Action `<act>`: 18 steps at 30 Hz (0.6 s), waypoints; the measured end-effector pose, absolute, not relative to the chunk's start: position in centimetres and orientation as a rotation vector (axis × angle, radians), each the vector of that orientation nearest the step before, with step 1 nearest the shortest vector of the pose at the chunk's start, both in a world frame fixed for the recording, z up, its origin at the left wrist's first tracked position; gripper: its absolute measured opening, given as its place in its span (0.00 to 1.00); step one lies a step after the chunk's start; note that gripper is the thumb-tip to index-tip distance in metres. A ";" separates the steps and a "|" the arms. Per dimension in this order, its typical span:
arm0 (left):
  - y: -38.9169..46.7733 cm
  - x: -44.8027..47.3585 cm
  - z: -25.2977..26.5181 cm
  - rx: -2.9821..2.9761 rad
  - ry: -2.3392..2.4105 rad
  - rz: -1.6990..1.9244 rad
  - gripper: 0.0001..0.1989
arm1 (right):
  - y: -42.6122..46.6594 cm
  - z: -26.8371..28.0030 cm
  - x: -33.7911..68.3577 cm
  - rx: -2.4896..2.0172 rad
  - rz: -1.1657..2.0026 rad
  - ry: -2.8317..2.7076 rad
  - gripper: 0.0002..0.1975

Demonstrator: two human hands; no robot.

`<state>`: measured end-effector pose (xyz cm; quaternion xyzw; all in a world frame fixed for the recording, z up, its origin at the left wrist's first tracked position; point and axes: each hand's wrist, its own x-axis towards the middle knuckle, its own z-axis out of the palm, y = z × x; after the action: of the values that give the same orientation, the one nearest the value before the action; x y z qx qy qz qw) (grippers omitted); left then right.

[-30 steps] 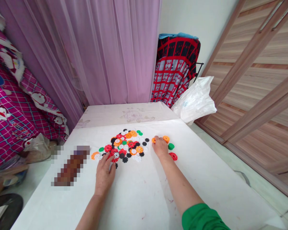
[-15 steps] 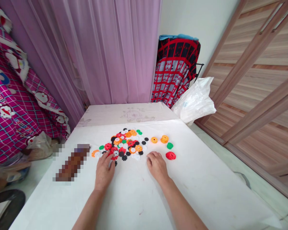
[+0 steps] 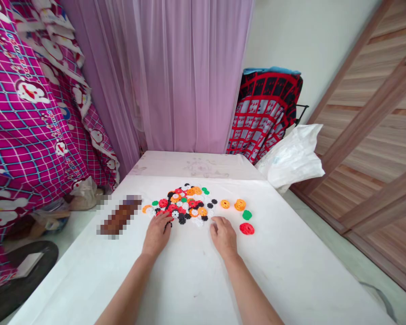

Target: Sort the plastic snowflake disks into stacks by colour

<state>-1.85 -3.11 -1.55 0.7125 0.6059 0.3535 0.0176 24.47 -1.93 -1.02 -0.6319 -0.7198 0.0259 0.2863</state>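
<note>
A loose pile of notched plastic discs in red, orange, black, white and green lies on the white table. My left hand is at the pile's near left edge, its fingers stretched over a few red and black discs, gripping none that I can see. To the right of the pile, my right hand rests on the tabletop with fingers loosely bent and apart, holding nothing visible. Beyond it sit sorted discs: a single orange disc, an orange stack, a green stack and a red stack.
A white cloth covers the table. A pixelated brown patch lies left of the pile. At the far right corner stands a white plastic bag. Purple curtains hang behind, and a pink checked fabric is at the left.
My view has turned slightly, so the scene sits farther right in the picture. Both hands stay close to the pile; the sorted stacks look the same.
</note>
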 end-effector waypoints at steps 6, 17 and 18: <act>-3.6 -1.4 -1.4 2.291 1.727 1.045 0.16 | -1.4 -2.0 24.3 -1.590 -0.090 -1.957 0.15; -4.6 -1.0 -1.0 2.114 2.108 0.845 0.18 | 0.2 -0.5 20.3 -1.468 -0.035 -2.259 0.20; -4.7 -1.1 -1.0 2.147 2.071 0.833 0.17 | 0.1 -0.7 20.4 -1.416 -0.032 -2.252 0.18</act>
<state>-1.07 -4.69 -0.95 0.6930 0.6685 0.2689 0.0224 20.36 0.10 -0.68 -0.5169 -0.8222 -0.0116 0.2381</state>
